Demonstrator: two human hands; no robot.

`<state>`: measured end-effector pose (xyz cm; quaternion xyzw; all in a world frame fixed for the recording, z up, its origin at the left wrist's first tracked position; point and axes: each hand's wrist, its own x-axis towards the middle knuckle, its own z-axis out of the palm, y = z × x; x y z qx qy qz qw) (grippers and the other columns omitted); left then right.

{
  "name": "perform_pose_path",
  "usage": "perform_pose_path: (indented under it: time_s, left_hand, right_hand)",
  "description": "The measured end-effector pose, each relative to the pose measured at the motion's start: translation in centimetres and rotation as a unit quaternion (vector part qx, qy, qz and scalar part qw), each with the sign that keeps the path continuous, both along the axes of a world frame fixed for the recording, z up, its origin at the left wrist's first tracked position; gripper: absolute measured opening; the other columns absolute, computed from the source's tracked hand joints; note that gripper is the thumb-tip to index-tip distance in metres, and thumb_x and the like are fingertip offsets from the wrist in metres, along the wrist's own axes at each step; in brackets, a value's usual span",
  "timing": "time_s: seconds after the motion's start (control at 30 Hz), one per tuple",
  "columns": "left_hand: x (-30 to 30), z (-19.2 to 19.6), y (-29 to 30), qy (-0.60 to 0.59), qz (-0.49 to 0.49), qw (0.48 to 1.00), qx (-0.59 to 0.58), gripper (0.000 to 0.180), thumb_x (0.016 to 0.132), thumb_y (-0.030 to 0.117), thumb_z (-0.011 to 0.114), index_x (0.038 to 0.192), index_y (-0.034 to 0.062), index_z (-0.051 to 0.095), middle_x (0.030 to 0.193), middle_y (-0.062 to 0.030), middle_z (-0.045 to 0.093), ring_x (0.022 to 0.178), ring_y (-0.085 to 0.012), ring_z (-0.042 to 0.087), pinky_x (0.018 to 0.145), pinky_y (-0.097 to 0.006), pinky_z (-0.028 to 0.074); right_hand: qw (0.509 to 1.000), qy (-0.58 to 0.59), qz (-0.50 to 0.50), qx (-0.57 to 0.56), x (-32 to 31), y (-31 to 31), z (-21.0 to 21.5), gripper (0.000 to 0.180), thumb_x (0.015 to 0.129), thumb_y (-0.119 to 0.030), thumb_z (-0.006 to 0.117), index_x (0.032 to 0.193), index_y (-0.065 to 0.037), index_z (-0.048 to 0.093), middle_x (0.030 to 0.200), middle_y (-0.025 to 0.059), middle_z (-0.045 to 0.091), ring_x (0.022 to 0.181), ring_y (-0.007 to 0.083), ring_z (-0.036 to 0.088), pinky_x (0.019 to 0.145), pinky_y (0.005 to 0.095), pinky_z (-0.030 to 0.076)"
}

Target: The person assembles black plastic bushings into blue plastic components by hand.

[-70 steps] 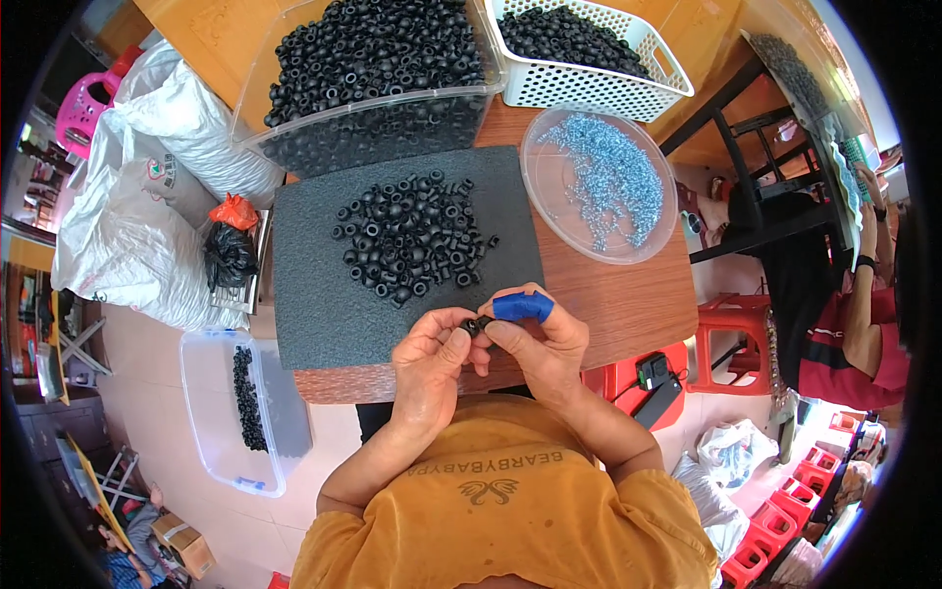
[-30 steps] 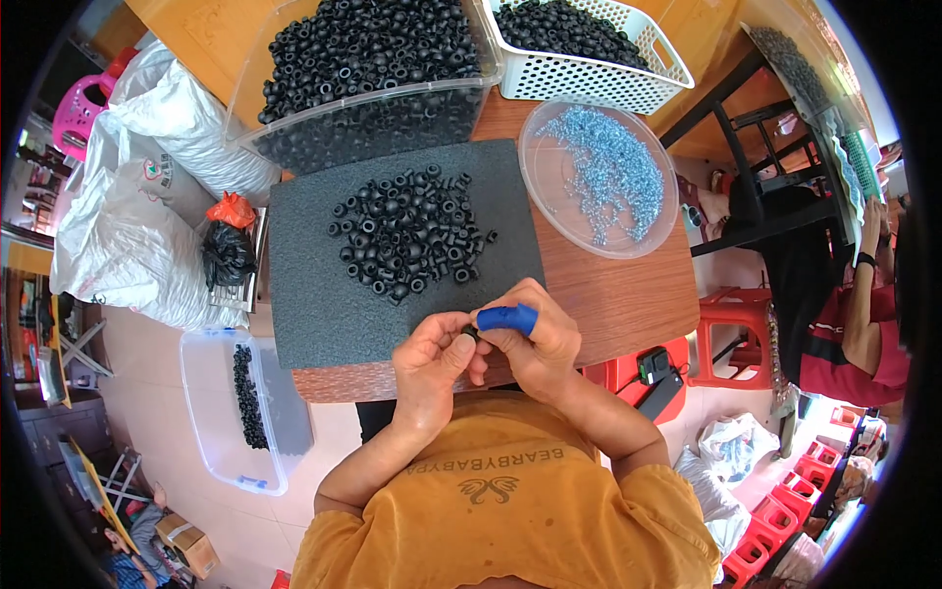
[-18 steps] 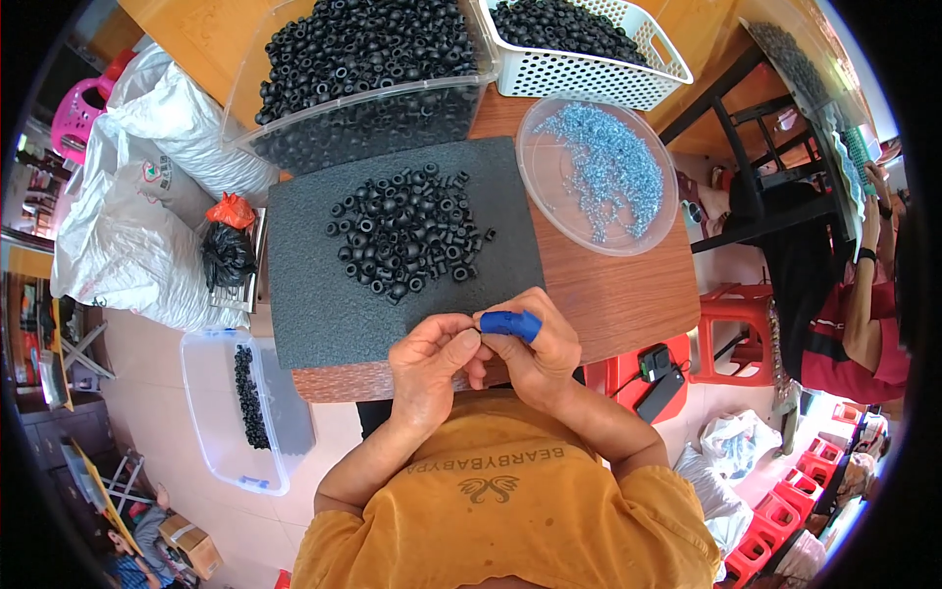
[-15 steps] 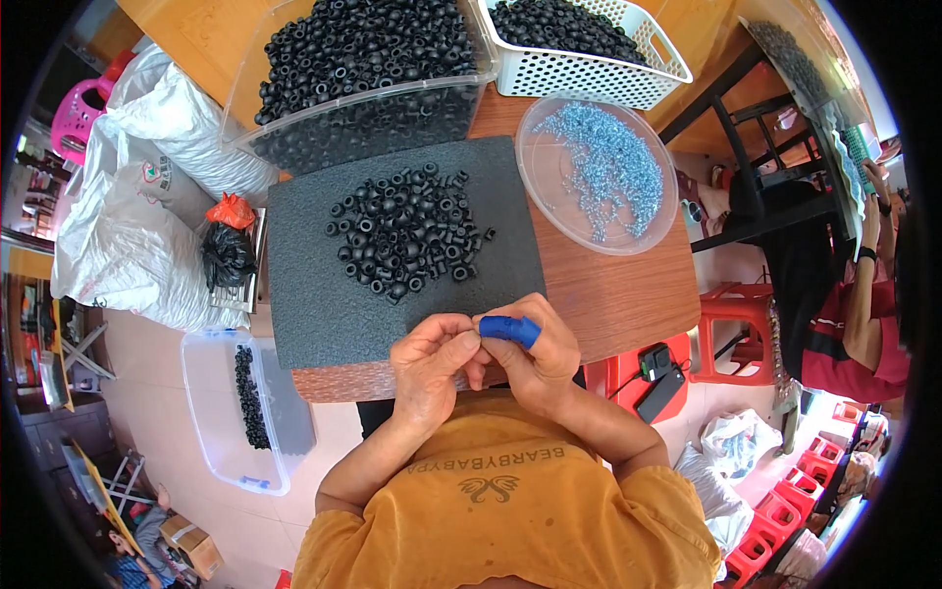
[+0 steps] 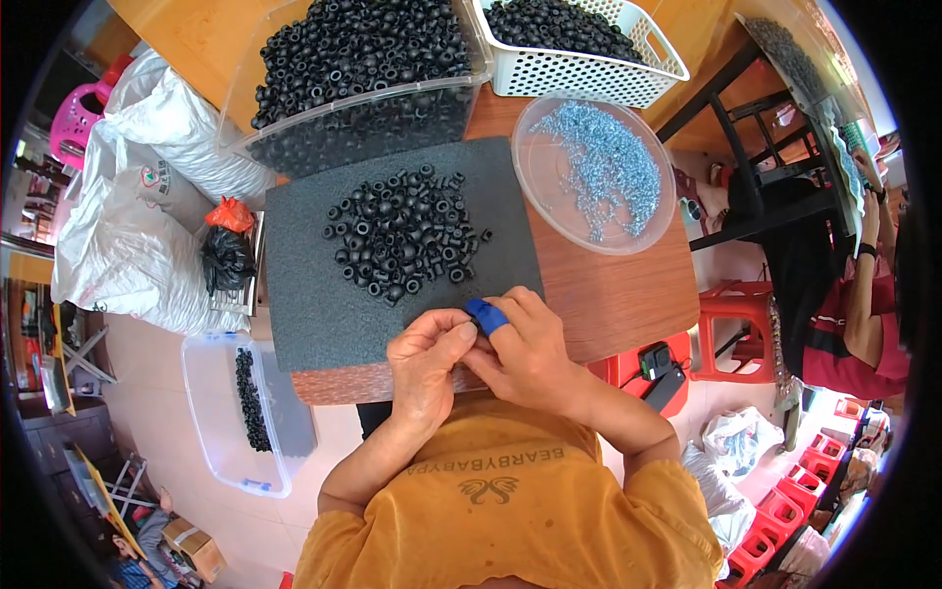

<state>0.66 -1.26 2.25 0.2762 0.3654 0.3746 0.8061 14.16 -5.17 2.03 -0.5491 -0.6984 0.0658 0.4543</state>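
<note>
Close together at the near edge of the dark grey mat (image 5: pixel 304 294), my two hands meet at their fingertips. My left hand (image 5: pixel 424 358) pinches a small black part (image 5: pixel 475 322), mostly hidden by the fingers. From the other side my right hand (image 5: pixel 530 348) presses on the same part, its index finger wrapped in a blue cover (image 5: pixel 487 316). Beyond them on the mat lies a heap of black plastic parts (image 5: pixel 397 231), hollow and rounded. A round clear lid-like tray (image 5: pixel 535 187) with tiny pale-blue pieces (image 5: pixel 613 162) sits to the right.
A clear bin (image 5: pixel 363 123) and a white perforated basket (image 5: pixel 589 83), both full of black parts, stand at the back. White sacks (image 5: pixel 128 226) rest at left, near a clear box (image 5: pixel 211 422) on the floor. A red stool (image 5: pixel 736 334) and another person's arm (image 5: pixel 863 304) are at right.
My right hand has rolled over, back now upward, and its blue-covered finger has swung left and up to the left fingertips. My left hand has hardly moved.
</note>
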Motion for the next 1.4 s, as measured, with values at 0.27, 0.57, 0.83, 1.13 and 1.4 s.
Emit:
perform_pose_path:
  time_s: [0.27, 0.57, 0.83, 1.13, 1.4]
  left_hand:
    - [-0.4, -0.9, 0.0, 0.010, -0.012, 1.000, 0.000, 0.011, 0.086, 0.002, 0.062, 0.095, -0.0037, 0.063, 0.085, -0.0045, 0.063, 0.071, -0.0098, 0.058, 0.066, -0.022, 0.048]
    - [-1.6, -1.7, 0.4, 0.034, -0.130, 0.991, 0.016, 0.025, 0.093, 0.018, 0.057, 0.098, -0.0064, 0.061, 0.075, -0.0085, 0.063, 0.061, -0.0142, 0.058, 0.058, -0.026, 0.049]
    - [-1.2, -2.6, 0.0, 0.017, -0.079, 0.997, 0.021, 0.024, 0.095, 0.015, 0.053, 0.100, -0.0079, 0.059, 0.071, -0.0099, 0.063, 0.055, -0.0168, 0.059, 0.052, -0.026, 0.050]
    - [-1.4, -2.9, 0.0, 0.033, -0.046, 0.998, 0.035, 0.025, 0.093, 0.017, 0.056, 0.100, -0.0064, 0.064, 0.080, -0.0032, 0.063, 0.066, -0.0081, 0.054, 0.061, -0.021, 0.044]
    - [-1.8, -2.1, 0.3, 0.020, -0.078, 0.996, 0.032, 0.022, 0.089, 0.012, 0.062, 0.100, -0.0074, 0.064, 0.083, -0.0062, 0.066, 0.070, -0.0104, 0.058, 0.065, -0.023, 0.047]
  right_hand:
    - [0.991, -0.107, -0.011, 0.075, 0.3, 0.5, -1.1, 0.030, 0.059, -0.007, 0.069, 0.063, -0.005, 0.039, 0.064, 0.0111, 0.040, 0.057, 0.0263, 0.041, 0.048, 0.0377, 0.032]
    - [0.988, -0.128, 0.006, 0.092, 0.6, 0.5, -2.4, 0.031, 0.057, -0.010, 0.070, 0.060, -0.006, 0.039, 0.062, 0.0113, 0.039, 0.057, 0.0263, 0.041, 0.047, 0.0365, 0.034]
    - [0.981, -0.170, 0.039, 0.080, 0.6, 1.1, -2.8, 0.026, 0.056, -0.012, 0.066, 0.057, -0.005, 0.040, 0.058, 0.0102, 0.039, 0.054, 0.0238, 0.041, 0.042, 0.0341, 0.034]
    - [0.957, -0.264, 0.099, 0.068, 0.8, 1.4, -2.1, 0.025, 0.057, -0.013, 0.066, 0.062, -0.004, 0.043, 0.059, 0.0083, 0.038, 0.050, 0.0206, 0.039, 0.039, 0.0322, 0.033]
    - [0.987, -0.125, 0.055, 0.085, 0.4, 0.7, -2.6, 0.023, 0.061, -0.006, 0.067, 0.068, 0.000, 0.047, 0.064, 0.0117, 0.042, 0.053, 0.0263, 0.043, 0.041, 0.0364, 0.037]
